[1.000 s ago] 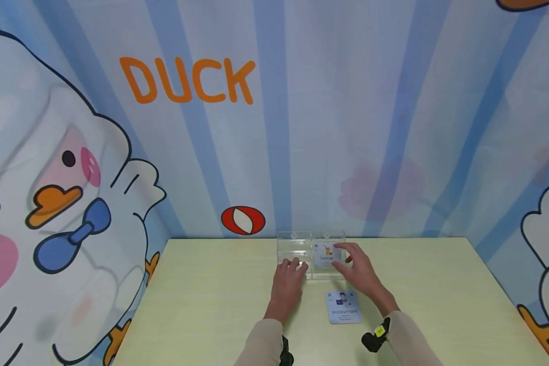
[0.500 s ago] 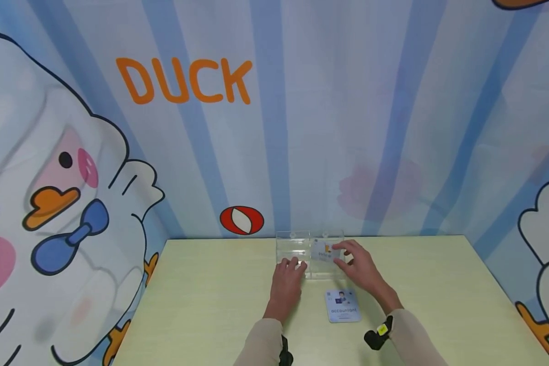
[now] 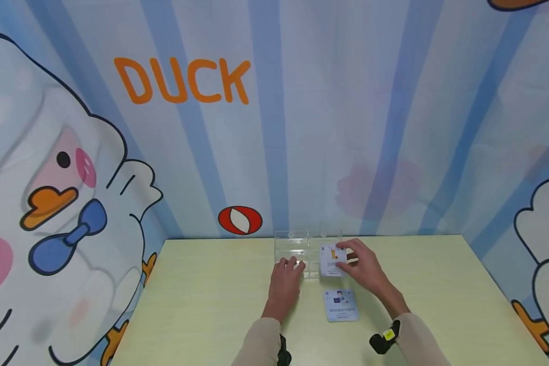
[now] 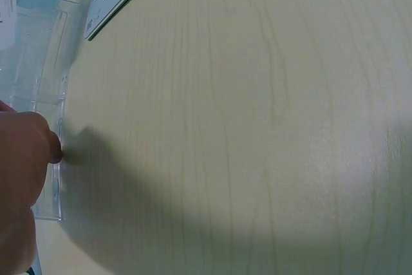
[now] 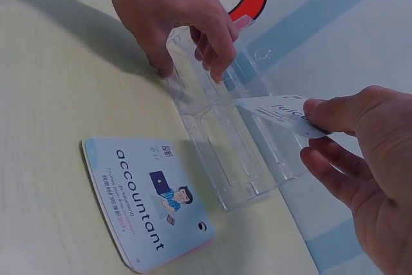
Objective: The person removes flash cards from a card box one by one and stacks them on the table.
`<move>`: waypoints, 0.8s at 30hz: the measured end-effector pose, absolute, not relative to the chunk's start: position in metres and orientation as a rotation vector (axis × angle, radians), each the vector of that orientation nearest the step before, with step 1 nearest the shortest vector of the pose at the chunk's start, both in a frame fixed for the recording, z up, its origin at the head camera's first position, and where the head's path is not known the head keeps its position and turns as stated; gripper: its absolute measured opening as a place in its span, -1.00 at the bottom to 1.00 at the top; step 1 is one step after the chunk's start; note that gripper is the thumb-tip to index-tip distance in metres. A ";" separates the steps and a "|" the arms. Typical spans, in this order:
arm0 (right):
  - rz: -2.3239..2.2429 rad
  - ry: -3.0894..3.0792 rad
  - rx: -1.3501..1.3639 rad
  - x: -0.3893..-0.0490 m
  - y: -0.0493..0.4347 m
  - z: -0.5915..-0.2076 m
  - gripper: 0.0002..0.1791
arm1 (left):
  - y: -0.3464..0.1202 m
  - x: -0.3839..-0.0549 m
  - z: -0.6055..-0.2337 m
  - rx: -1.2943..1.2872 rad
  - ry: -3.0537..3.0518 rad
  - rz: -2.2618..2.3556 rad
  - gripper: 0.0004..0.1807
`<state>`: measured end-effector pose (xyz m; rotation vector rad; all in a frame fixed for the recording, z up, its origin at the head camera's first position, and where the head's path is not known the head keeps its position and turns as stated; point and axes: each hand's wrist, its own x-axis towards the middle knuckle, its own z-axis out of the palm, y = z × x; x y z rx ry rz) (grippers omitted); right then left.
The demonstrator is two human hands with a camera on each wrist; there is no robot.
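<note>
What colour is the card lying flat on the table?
The card is light blue with dark "accountant" lettering and a small cartoon person. The right wrist view shows it best.

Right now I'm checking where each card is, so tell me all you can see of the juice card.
The juice card is a thin white card printed with "juice" and a small orange drink picture. The right hand pinches its right edge, holding it over the right part of the clear plastic holder, apart from the accountant card lying flat on the table.
</note>
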<state>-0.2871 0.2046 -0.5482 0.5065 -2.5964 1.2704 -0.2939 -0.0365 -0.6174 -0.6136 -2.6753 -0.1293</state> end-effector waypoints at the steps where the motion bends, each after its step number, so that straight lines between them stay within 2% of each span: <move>1: 1.277 -2.604 0.499 -0.286 0.205 -0.549 -0.49 | -0.037 -0.294 -0.617 -0.614 -2.673 -0.129 -0.45; 16: 1.462 -2.767 0.381 -0.260 0.213 -0.563 -0.50 | -0.037 -0.295 -0.618 -0.605 -2.679 -0.118 -0.49; 24: 1.492 -2.865 0.215 -0.250 0.217 -0.578 -0.50 | -0.036 -0.295 -0.619 -0.618 -2.668 -0.158 -0.48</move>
